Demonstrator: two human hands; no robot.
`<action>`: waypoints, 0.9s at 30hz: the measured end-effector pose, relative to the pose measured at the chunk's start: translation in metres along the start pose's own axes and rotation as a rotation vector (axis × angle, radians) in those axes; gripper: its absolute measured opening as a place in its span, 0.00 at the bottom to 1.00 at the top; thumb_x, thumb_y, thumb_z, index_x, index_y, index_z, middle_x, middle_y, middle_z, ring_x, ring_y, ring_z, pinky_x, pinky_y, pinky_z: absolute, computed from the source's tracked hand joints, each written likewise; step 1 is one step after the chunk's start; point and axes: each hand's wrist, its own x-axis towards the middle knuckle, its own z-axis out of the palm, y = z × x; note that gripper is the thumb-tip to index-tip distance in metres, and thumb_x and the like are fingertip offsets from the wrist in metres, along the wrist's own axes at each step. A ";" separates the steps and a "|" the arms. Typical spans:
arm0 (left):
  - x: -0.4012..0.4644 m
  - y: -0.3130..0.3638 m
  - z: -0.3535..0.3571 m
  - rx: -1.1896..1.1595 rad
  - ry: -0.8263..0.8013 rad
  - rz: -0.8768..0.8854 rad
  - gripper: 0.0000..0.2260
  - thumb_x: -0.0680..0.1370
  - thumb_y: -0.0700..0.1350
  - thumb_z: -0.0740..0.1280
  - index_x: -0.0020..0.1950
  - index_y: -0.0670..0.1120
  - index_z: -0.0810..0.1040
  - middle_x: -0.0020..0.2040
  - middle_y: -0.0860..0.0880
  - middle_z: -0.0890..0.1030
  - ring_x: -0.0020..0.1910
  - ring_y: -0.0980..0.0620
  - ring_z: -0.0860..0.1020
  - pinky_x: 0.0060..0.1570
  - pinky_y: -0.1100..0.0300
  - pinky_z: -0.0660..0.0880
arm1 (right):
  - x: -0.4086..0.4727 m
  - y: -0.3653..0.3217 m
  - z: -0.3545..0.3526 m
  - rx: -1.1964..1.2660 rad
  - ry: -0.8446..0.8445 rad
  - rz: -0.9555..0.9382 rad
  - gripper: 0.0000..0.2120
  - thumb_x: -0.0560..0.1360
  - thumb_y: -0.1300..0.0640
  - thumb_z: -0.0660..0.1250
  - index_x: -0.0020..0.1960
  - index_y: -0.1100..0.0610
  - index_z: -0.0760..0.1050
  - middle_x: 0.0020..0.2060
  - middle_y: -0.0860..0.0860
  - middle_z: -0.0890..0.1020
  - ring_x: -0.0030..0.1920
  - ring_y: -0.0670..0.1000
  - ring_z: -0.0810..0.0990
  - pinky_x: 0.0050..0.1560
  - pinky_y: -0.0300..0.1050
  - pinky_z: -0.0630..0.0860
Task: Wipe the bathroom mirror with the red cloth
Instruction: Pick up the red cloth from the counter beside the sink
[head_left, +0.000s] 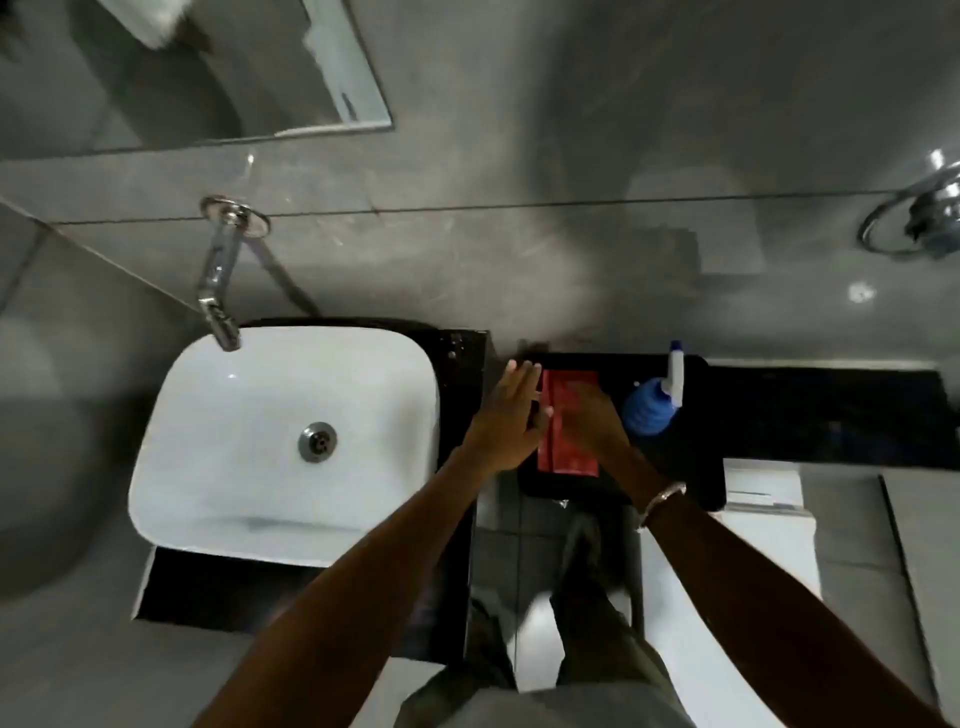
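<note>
Red cloth (569, 431) lies folded flat on a black tray (571, 491) at the left end of the dark bench (831, 410), just right of the white basin (283, 441). Mirror (208, 67) hangs on the wall above and left of the basin, well apart from the cloth; no wiping begun.

Right hand (592, 421) rests on top of the cloth, fingers spread and laid flat, pressing rather than closed round it. Left hand (511, 410) open, fingers straight, at the cloth's left edge; whether it touches the cloth, cannot tell.

Step in hand, as judged: picking the cloth up. Best done by pinching the near edge with the right hand, left hand steadying the tray so it does not slide toward the bench edge. Keep the fold so a clean pad faces the glass.

Containers: blue spray bottle (652, 408) with white trigger head stands just right of the tray, near the right hand; fill level not readable. Mind the elbow, it could tip. Basin looks empty, drain (317, 441) open. Tray holds the cloth only, as far as visible.
</note>
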 end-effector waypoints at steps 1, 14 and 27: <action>0.007 -0.002 0.012 0.000 -0.039 -0.039 0.31 0.86 0.52 0.58 0.84 0.41 0.49 0.85 0.42 0.50 0.85 0.43 0.44 0.84 0.48 0.51 | 0.007 0.008 0.007 0.052 -0.016 0.085 0.23 0.84 0.53 0.62 0.77 0.59 0.68 0.74 0.58 0.73 0.75 0.59 0.71 0.76 0.52 0.67; 0.025 -0.026 0.038 -0.151 -0.062 -0.174 0.28 0.87 0.54 0.54 0.84 0.45 0.53 0.86 0.48 0.49 0.84 0.50 0.40 0.83 0.48 0.52 | 0.044 -0.002 0.022 0.628 0.074 0.455 0.21 0.80 0.55 0.64 0.68 0.66 0.76 0.65 0.65 0.80 0.66 0.66 0.79 0.66 0.55 0.77; -0.053 0.022 -0.174 -2.145 0.539 -0.132 0.25 0.84 0.59 0.52 0.55 0.48 0.87 0.51 0.46 0.87 0.56 0.48 0.85 0.60 0.52 0.81 | -0.119 -0.272 -0.108 -0.035 0.370 -0.622 0.17 0.82 0.48 0.62 0.55 0.61 0.79 0.52 0.59 0.83 0.56 0.61 0.81 0.59 0.50 0.74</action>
